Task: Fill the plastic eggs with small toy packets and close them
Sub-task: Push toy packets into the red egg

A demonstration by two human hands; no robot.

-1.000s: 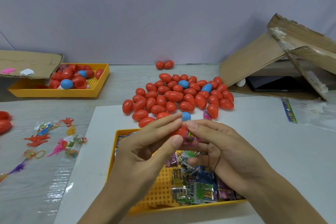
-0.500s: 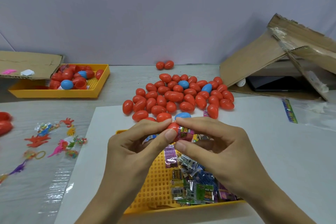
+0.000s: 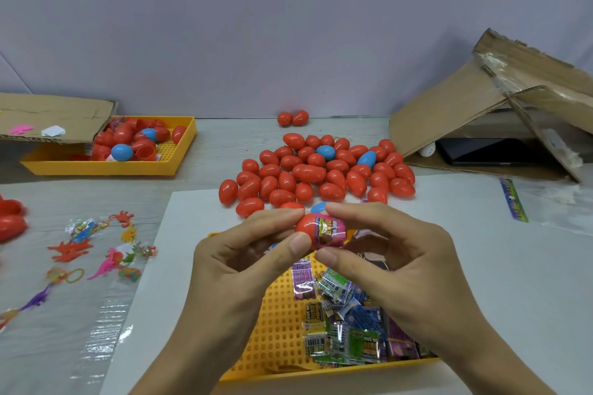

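Fingertips (image 3: 300, 242) of the left hand (image 3: 237, 266) pinch a red egg half (image 3: 306, 229) at the middle of the frame, thumb below and forefinger above. The right hand (image 3: 394, 269) curls around a pink toy packet (image 3: 330, 231), which sits against the open mouth of the egg half; how deep the packet goes inside is hard to say, because the fingers cover the right side of it. Whether the right hand also holds a second egg half I cannot tell.

Below the hands a yellow tray (image 3: 282, 324) holds a heap of small packets (image 3: 349, 324); they overlap too much for counting, and the right wrist hides part of them. Behind the hands lies a pile of closed eggs (image 3: 321, 173), some forty red ones and three blue, one blue egg (image 3: 319, 207) half hidden by the fingers. Two more red eggs (image 3: 292, 118) lie apart, near the wall.

At upper left a second yellow tray (image 3: 106, 167) holds red egg pieces and two blue ones, partly covered by a cardboard flap (image 3: 54, 115). At the left edge two red eggs (image 3: 11, 218) are blurred and cut off. Rubber toys (image 3: 70, 248) in clear wrap lie at the left, unclear in number. At right a torn cardboard box (image 3: 500, 106) shelters a dark flat object (image 3: 481, 151).
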